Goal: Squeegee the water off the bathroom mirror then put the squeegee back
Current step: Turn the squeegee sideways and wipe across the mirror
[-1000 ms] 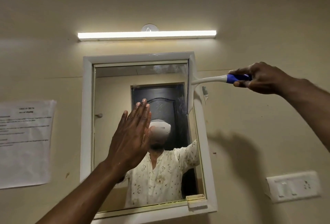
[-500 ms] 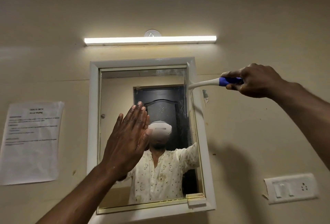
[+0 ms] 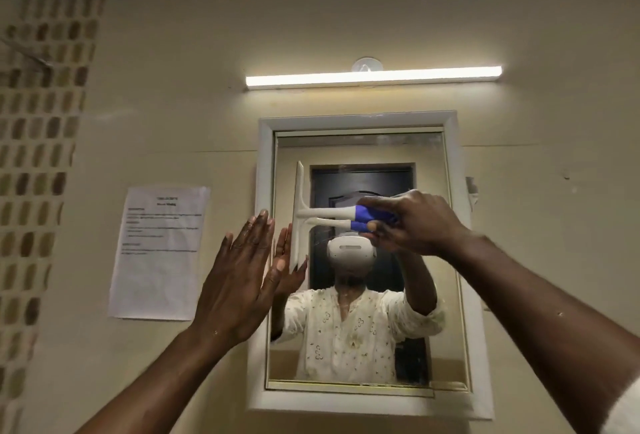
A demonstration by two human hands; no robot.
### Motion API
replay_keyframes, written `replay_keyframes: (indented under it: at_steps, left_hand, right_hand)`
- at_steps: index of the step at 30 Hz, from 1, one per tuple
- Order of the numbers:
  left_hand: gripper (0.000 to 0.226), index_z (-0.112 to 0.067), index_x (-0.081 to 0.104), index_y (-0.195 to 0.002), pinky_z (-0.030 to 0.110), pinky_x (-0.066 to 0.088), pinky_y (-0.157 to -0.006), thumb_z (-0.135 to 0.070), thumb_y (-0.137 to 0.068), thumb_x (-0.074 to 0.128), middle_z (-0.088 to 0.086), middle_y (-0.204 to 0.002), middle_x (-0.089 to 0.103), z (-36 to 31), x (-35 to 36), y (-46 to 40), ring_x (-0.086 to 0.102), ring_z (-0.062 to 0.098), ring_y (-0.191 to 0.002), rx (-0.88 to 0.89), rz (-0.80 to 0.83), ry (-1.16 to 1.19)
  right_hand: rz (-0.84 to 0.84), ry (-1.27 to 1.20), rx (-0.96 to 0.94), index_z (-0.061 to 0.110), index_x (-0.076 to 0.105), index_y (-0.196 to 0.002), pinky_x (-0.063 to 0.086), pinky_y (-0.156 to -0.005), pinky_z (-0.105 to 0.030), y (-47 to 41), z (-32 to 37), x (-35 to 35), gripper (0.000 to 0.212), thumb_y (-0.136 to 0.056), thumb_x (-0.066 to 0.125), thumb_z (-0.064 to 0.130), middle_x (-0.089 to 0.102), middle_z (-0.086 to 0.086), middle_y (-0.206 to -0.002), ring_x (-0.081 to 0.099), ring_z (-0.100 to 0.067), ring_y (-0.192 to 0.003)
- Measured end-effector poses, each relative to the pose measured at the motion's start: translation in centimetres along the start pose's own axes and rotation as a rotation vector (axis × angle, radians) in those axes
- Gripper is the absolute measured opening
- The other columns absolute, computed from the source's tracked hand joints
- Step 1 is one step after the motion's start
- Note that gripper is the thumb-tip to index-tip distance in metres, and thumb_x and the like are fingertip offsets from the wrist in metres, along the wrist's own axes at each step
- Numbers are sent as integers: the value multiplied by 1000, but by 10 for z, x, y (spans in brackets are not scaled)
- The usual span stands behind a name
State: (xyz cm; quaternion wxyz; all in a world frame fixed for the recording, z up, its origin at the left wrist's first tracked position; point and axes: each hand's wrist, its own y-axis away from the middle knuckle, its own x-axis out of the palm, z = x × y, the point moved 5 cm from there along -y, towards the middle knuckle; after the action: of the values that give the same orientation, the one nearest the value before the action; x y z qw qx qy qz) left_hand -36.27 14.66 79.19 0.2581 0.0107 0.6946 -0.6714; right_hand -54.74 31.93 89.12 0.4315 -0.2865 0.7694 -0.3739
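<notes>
Beige bathroom wall, white-framed rectangular mirror; right hand grips white squeegee with blue handle, blade vertical at glass's 9 o'clock edge; left hand flat, empty; mid-wipe; next: reposition for another stroke.

- Paper notice, fixed to the wall left of the mirror: printed heading and several lines of body text, all too blurred to read.
- No other text, label, brand, number or sign can be read on any item.
</notes>
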Motion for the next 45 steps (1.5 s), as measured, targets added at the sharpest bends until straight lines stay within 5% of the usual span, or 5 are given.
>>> replay_keyframes:
  at_steps: [9,14,22,36,45]
  left_hand:
    - [66,-30,-12,-147,35,-2,-121,-59,-89,1,-10,-158,-14,28,-9,11,-12,4,-144,-49,22,-62]
    - [63,-29,-10,-147,33,-4,-120,-53,-93,12,-10,-157,-13,32,-4,13,-11,4,-144,-52,26,-47]
    - [62,-31,-9,-149,37,1,-121,-53,-95,11,-12,-158,-12,22,13,11,-11,2,-144,-21,20,-6]
    - [57,-49,-23,-139,22,-18,-114,-57,-93,8,-21,-153,-18,-46,63,-3,-14,-2,-142,91,28,134]
    - [62,-27,-5,-149,32,-9,-118,-50,-94,10,-9,-158,-10,-110,85,-16,-10,5,-145,133,95,172]
  right_hand:
    - [58,-23,26,40,41,-137,35,-70,-22,-7,20,39,52,-88,50,53,72,-2,-98,48,-8,-72]
    - [70,-7,1,41,38,-139,35,-74,-22,-11,24,44,53,-89,48,54,71,-2,-103,58,-12,-80]
    - [41,-44,26,37,46,-135,36,-71,-23,0,6,46,51,-87,53,50,72,-3,-101,58,-14,-80]
    - [64,-96,145,28,53,-131,42,-65,-25,67,-72,10,50,-84,63,42,74,-8,-95,52,-10,-66]
    - [76,8,311,31,58,-126,36,-54,-21,148,-153,-46,45,-82,68,32,74,-8,-98,62,-25,-69]
